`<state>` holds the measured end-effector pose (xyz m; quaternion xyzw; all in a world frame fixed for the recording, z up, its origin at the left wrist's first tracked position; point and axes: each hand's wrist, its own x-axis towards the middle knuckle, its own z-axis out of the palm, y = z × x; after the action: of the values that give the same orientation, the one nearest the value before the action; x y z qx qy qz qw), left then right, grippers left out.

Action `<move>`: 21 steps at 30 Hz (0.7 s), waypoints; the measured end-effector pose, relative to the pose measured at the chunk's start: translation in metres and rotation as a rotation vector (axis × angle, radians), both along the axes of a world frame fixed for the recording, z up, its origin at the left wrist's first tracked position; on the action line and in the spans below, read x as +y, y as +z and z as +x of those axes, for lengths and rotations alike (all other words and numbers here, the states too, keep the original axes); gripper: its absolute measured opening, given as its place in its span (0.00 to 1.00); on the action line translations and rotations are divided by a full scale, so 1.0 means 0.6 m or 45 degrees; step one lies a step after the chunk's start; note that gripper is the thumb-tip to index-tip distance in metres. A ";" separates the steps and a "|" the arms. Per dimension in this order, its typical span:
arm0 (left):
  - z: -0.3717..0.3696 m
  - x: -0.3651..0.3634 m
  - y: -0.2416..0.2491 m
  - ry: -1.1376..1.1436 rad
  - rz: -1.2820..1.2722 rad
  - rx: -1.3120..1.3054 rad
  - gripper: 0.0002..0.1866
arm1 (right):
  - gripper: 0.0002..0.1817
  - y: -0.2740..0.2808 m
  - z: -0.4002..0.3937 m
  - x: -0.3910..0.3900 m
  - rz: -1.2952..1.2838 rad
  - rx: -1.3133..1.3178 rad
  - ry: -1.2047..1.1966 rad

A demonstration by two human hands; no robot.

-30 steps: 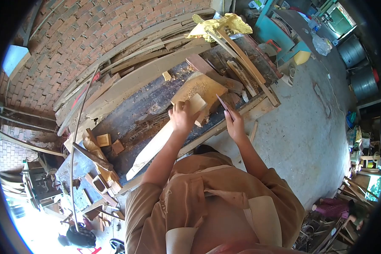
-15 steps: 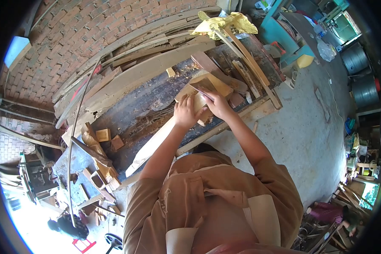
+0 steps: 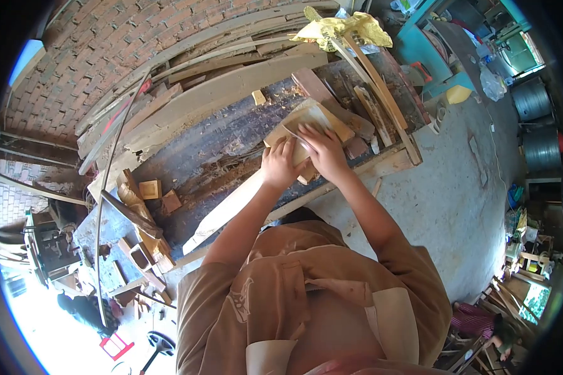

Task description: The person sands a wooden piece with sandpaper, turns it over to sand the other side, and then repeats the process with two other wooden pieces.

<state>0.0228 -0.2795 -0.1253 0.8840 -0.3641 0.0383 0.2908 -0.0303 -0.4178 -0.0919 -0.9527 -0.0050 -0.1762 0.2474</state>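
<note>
A long pale piece of wood (image 3: 226, 209) with a pointed near end slants across the workbench (image 3: 213, 147) and passes under my hands. My left hand (image 3: 278, 164) grips it near its upper end, with the fingers bent over the wood. Close beside it, my right hand (image 3: 323, 151) presses a thin, flat, dark-edged piece (image 3: 290, 132) against the wood. Most of that thin piece is covered by my fingers, and I cannot tell what it is. Just beyond my fingertips lies a wider light wooden block (image 3: 316, 114).
Long boards (image 3: 225, 84) are stacked along the brick wall (image 3: 137, 37). A small wood block (image 3: 258, 97) and shavings lie on the bench. A yellow sack (image 3: 347, 31) sits at the far end, beside upright-leaning strips (image 3: 372, 72). Another person (image 3: 481, 322) is at lower right.
My right hand has flattened over the thin piece, which was raised and more visible before. My left hand keeps its hold on the wood. The whole view has shifted slightly.
</note>
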 end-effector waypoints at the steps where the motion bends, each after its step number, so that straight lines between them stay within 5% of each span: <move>1: -0.001 0.001 0.002 -0.012 0.010 -0.003 0.34 | 0.15 -0.003 0.016 0.003 -0.042 -0.025 0.019; 4: 0.005 -0.001 0.000 -0.008 -0.016 -0.041 0.34 | 0.15 -0.008 0.036 0.012 0.136 -0.011 -0.032; 10: -0.003 0.000 -0.006 -0.004 -0.028 0.001 0.33 | 0.15 -0.005 -0.059 0.018 -0.052 -0.048 -0.102; 16: -0.002 -0.001 0.011 -0.015 -0.047 0.054 0.33 | 0.14 -0.007 0.027 0.015 0.006 -0.066 -0.093; 18: 0.000 0.000 0.008 -0.003 -0.065 0.011 0.32 | 0.14 -0.017 0.041 0.016 0.286 -0.001 -0.132; 19: -0.001 0.000 0.005 -0.003 -0.059 0.000 0.32 | 0.14 -0.015 0.028 0.016 0.017 -0.148 -0.094; 21: -0.001 -0.003 0.002 0.005 -0.075 -0.002 0.33 | 0.15 -0.013 -0.022 0.012 0.077 -0.144 -0.097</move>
<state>0.0219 -0.2810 -0.1238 0.8757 -0.3614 0.0502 0.3163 -0.0434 -0.4108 -0.0997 -0.9328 0.0226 -0.2393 0.2686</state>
